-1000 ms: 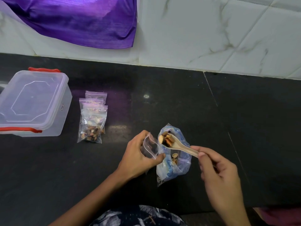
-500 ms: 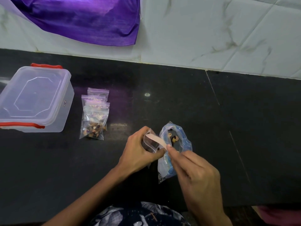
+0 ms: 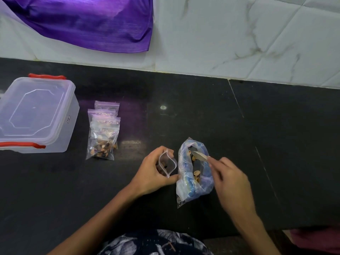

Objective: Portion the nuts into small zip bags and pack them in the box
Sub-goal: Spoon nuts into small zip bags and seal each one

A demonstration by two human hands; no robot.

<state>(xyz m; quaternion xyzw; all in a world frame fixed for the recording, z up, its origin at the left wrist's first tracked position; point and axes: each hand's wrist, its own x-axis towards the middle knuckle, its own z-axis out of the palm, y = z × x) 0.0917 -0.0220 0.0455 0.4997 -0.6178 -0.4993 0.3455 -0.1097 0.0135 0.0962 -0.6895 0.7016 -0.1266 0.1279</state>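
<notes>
My left hand (image 3: 150, 172) grips a small clear zip bag (image 3: 167, 165) with its mouth held wide; a few nuts show inside. Just to its right stands the bluish supply bag of nuts (image 3: 193, 173), open at the top. My right hand (image 3: 228, 179) pinches a pale spoon (image 3: 199, 155) whose bowl dips into the supply bag's mouth. Three filled zip bags (image 3: 103, 137) lie stacked on the counter to the left. The clear plastic box (image 3: 36, 115) with red latches sits at the far left, its lid on.
The black stone counter (image 3: 202, 111) runs to a white marble-tiled wall (image 3: 239, 37) at the back. A purple cloth (image 3: 88, 21) hangs over the wall at top left. The counter's front edge lies just before my patterned clothing (image 3: 156, 243).
The spoon, loaded with nuts a second ago, went into the small bag's mouth and has now swung right into the supply bag. My left hand kept hold of the small bag.
</notes>
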